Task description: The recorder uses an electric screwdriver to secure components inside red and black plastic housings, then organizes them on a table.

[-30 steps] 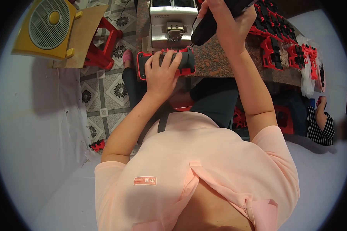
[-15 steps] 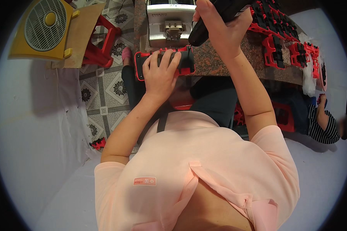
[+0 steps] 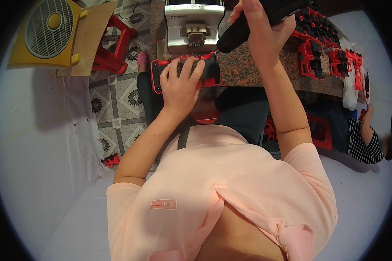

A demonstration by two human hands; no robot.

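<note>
A red-and-black plastic housing (image 3: 212, 71) lies at the near edge of the granite table (image 3: 244, 73), before a silver machine (image 3: 190, 21). The left hand (image 3: 180, 85) holds it from above, fingers slightly spread. The right hand (image 3: 269, 38) wraps its fingers around a black power screwdriver (image 3: 236, 36), tip at the housing's far right corner.

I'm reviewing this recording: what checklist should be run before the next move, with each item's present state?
1. Left grip on the red-and-black part: ok, fingers lie across it.
2. Right grip around the black tool: ok.
3. Tool tip touching the part: cannot tell; it is at the far right corner.
4. Left fingers clear of the tip: ok.
5. Part wholly on the tabletop: cannot tell.
</note>
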